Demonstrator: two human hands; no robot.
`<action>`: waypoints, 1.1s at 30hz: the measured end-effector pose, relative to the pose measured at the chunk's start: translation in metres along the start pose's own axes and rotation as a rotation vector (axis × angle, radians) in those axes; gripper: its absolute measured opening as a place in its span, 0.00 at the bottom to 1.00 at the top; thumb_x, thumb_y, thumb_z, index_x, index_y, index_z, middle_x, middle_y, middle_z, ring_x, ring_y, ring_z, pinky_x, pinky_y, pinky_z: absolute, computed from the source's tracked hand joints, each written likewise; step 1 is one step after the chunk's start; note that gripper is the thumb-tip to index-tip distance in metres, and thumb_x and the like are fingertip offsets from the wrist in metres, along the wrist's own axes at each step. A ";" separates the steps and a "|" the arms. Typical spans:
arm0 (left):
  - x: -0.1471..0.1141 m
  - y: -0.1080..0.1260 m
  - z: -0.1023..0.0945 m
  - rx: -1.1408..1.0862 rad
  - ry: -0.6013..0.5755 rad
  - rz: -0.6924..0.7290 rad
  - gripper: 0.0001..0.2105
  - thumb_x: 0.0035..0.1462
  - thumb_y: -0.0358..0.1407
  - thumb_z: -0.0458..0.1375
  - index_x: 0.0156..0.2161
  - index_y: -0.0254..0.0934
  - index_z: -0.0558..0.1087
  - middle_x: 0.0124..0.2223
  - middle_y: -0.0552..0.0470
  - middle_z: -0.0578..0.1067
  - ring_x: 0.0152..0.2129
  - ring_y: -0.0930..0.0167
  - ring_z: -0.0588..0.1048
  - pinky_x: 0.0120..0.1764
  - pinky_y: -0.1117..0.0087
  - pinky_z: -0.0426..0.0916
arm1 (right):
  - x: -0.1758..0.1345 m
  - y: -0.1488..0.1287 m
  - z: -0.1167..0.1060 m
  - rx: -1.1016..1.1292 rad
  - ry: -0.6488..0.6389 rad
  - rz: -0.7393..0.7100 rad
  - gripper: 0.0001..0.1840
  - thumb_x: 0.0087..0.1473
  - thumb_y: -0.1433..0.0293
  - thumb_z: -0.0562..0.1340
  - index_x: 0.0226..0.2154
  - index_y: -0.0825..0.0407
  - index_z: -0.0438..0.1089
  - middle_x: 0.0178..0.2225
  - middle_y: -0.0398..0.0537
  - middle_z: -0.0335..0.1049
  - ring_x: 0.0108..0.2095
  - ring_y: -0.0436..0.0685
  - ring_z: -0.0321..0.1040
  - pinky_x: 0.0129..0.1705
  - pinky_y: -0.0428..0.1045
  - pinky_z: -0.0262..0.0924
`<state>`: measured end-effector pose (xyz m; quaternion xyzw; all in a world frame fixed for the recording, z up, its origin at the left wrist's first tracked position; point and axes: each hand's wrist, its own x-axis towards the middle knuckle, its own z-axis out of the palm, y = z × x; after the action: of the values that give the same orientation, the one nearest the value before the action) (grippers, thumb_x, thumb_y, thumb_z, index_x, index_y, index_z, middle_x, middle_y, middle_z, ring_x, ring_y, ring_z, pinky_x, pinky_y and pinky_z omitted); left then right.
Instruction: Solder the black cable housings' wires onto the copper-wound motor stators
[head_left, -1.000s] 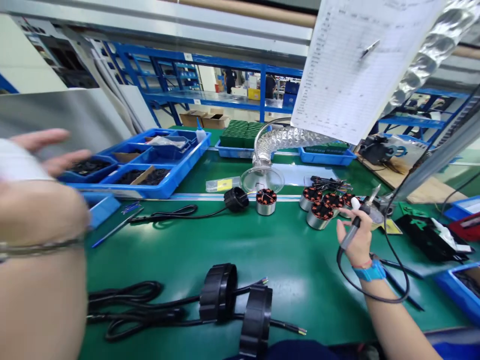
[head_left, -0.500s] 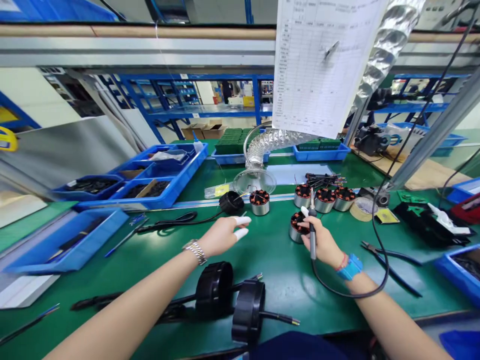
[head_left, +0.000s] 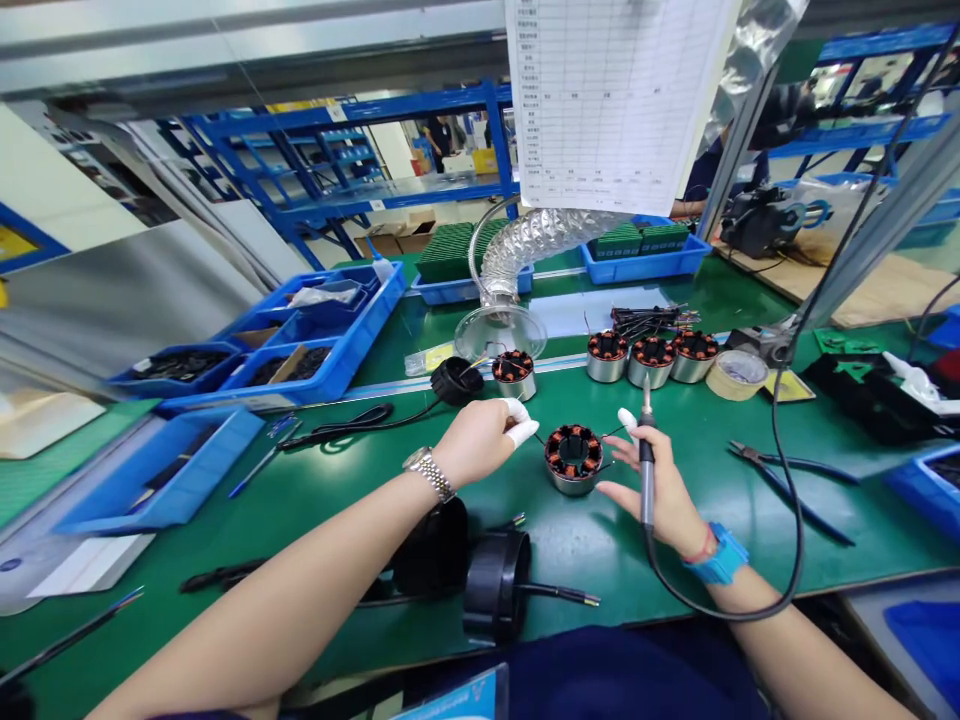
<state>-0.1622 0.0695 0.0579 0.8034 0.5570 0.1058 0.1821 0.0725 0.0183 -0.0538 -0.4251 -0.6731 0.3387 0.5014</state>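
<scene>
A motor stator (head_left: 574, 460) with copper windings in a silver ring stands upright on the green bench between my hands. My left hand (head_left: 484, 435), white covers on thumb and finger, pinches a thin dark lead wire at the stator's left side. A soldering iron (head_left: 647, 470) is held in my right hand (head_left: 664, 490), its tip pointing up. The other fingers of that hand are spread beside the stator's right side, close to its wires. Behind my left hand, another stator (head_left: 514, 375) sits next to a black round housing (head_left: 457, 380) with a cable.
Several stators (head_left: 651, 360) line the back right, beside a tape roll (head_left: 737, 375). Pliers (head_left: 795, 480) lie at right. Black housings (head_left: 496, 585) with cables lie near the front edge. A foil duct with a clear hood (head_left: 501, 335) hangs ahead; blue bins (head_left: 300, 350) stand left.
The stator near my right hand has come toward the middle and nearer to me. My left hand has closed on its wire. My right hand, still holding the iron, has shifted slightly right.
</scene>
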 end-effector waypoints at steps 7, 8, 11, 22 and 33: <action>0.011 -0.014 -0.009 0.031 -0.123 -0.117 0.09 0.49 0.37 0.52 0.26 0.34 0.71 0.22 0.51 0.71 0.20 0.71 0.67 0.25 0.72 0.56 | 0.000 -0.005 0.014 -0.039 0.046 0.032 0.36 0.44 0.65 0.66 0.50 0.46 0.46 0.52 0.56 0.58 0.50 0.61 0.63 0.52 0.60 0.61; 0.011 -0.016 -0.010 -0.049 -0.155 -0.160 0.08 0.48 0.36 0.53 0.25 0.34 0.71 0.21 0.51 0.70 0.20 0.71 0.67 0.25 0.72 0.56 | -0.001 -0.005 0.015 -0.030 0.052 0.035 0.36 0.44 0.65 0.66 0.51 0.46 0.46 0.52 0.56 0.57 0.50 0.61 0.63 0.52 0.60 0.60; 0.009 -0.011 -0.005 -0.425 -0.226 -0.277 0.07 0.46 0.35 0.54 0.23 0.33 0.68 0.21 0.53 0.68 0.19 0.74 0.65 0.25 0.73 0.58 | -0.001 -0.005 0.018 0.005 0.054 0.040 0.36 0.44 0.66 0.66 0.51 0.46 0.45 0.52 0.55 0.57 0.51 0.61 0.62 0.53 0.60 0.59; -0.011 -0.014 0.018 -0.857 -0.221 -0.162 0.12 0.46 0.42 0.60 0.30 0.32 0.70 0.29 0.51 0.72 0.25 0.73 0.70 0.34 0.70 0.65 | 0.006 -0.006 0.013 0.184 -0.054 0.026 0.35 0.44 0.69 0.66 0.50 0.44 0.45 0.59 0.53 0.48 0.56 0.59 0.55 0.58 0.58 0.51; -0.007 -0.025 0.030 -0.505 -0.387 0.154 0.37 0.41 0.43 0.64 0.57 0.35 0.59 0.60 0.39 0.58 0.56 0.59 0.60 0.55 0.57 0.55 | 0.001 -0.036 0.055 -0.165 0.016 0.038 0.33 0.45 0.65 0.63 0.51 0.49 0.47 0.45 0.55 0.64 0.42 0.61 0.68 0.45 0.58 0.64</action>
<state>-0.1753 0.0657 0.0209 0.7778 0.4061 0.0994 0.4693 0.0112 0.0029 -0.0363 -0.4805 -0.6866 0.2881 0.4633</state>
